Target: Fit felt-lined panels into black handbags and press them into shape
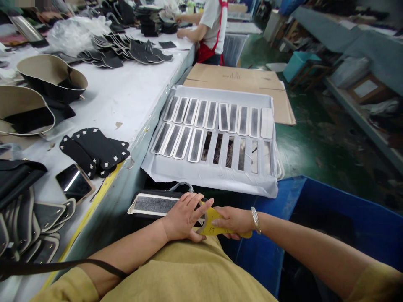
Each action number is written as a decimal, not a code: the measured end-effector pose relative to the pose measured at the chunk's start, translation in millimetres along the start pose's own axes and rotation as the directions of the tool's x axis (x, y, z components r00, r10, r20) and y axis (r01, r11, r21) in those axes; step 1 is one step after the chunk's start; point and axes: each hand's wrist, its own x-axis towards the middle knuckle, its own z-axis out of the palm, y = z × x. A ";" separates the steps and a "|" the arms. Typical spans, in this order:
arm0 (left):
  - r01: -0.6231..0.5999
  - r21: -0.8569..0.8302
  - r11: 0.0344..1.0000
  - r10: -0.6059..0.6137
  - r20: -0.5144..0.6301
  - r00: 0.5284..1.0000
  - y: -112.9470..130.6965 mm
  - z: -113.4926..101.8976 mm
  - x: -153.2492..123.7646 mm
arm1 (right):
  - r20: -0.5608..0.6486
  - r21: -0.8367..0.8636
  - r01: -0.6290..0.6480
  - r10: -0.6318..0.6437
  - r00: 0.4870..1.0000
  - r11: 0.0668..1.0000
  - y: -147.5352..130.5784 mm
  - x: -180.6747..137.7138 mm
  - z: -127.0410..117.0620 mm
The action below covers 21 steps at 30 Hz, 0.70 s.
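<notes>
My right hand (234,220) is wrapped around a flat yellow tool (214,224); the kind of tool cannot be made out. Beside its left end, my left hand (185,214) lies with fingers stretched out and apart over a black piece (147,217). That piece carries a white-edged strip with a dark grey fuzzy middle (154,204). Part of the strip's right end is hidden beneath my left hand. In front of my hands stands a light grey tray (214,176), where several similar white-edged strips (181,142) lie in two rows across slotted openings.
Left of me runs a white worktable (126,92) with black cut pieces (97,149), a phone (74,182) and black rounded bag bodies (52,77). Cardboard (236,77) lies behind the tray. A blue bin (289,193) is at my right. Another person (212,29) works farther along the table.
</notes>
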 end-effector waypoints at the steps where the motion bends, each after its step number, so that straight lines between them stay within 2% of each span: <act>1: 0.002 -0.003 1.000 -0.002 -0.003 1.000 0.3 -0.3 0.2 | -0.006 -0.003 0.007 -0.007 1.000 1.000 0.1 -0.3 0.4; 9: 0.035 -0.014 0.999 -0.034 0.008 0.999 1.4 -3.4 2.8 | -0.006 -0.023 0.037 -0.037 0.999 0.999 -1.7 0.4 1.0; 14: 0.016 -0.080 0.997 -0.015 0.009 1.000 -4.9 -5.3 4.0 | -0.033 0.039 -0.019 0.020 0.999 0.999 -1.8 0.8 5.5; 21: 0.014 -0.140 0.990 -0.011 0.018 1.000 -7.1 -9.3 7.6 | -0.046 0.073 -0.024 0.028 0.999 0.997 -0.6 0.6 6.7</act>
